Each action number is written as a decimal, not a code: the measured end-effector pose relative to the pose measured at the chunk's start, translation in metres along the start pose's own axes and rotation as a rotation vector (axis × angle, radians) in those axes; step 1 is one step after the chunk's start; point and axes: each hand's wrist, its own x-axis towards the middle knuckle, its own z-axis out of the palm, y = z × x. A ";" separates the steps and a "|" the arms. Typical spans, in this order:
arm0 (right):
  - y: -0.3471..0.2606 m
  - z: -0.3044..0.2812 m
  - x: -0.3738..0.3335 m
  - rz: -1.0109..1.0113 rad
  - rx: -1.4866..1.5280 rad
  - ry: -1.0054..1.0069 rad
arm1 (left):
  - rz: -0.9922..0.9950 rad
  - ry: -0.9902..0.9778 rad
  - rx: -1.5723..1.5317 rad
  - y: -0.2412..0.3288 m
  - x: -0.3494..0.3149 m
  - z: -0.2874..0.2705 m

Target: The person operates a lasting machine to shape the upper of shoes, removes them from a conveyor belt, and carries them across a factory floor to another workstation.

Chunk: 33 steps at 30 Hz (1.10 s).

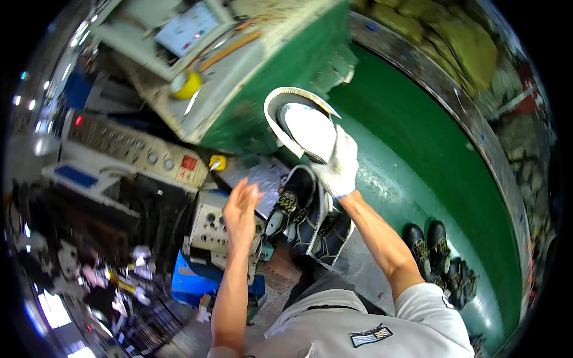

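Note:
My right hand (338,164), in a white glove, grips a rounded shoe upper (276,113) by its side. It is held out ahead, its pale rim curling around a bright white inside. My bare left hand (240,206) is raised with its fingers stretched and holds nothing. Beside it, to the right, is a black shoe (289,203) with yellow-flecked laces. Dark shoe uppers with pale edges (331,235) lie close against that shoe, below my right wrist. What they rest on is mostly hidden.
A control box with knobs (209,221) stands by my left forearm; a longer control panel (137,149) is farther left. Ahead is a green-sided bench (280,65) with a yellow tape roll (186,85). Black shoes (427,247) stand on the green floor (418,161) at right.

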 end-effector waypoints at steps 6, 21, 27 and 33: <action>-0.089 -0.008 -0.084 -0.424 -0.150 -0.073 | 0.184 0.085 -0.072 0.101 -0.044 -0.020; -0.221 0.042 -0.254 -0.509 -0.004 -0.395 | 0.553 0.680 0.235 0.054 -0.166 -0.189; -0.246 0.059 -0.293 -0.479 0.043 -0.476 | 0.587 0.935 0.408 0.057 -0.191 -0.224; -0.257 0.067 -0.305 -0.378 0.055 -0.571 | 0.564 0.852 -0.044 0.074 -0.220 -0.270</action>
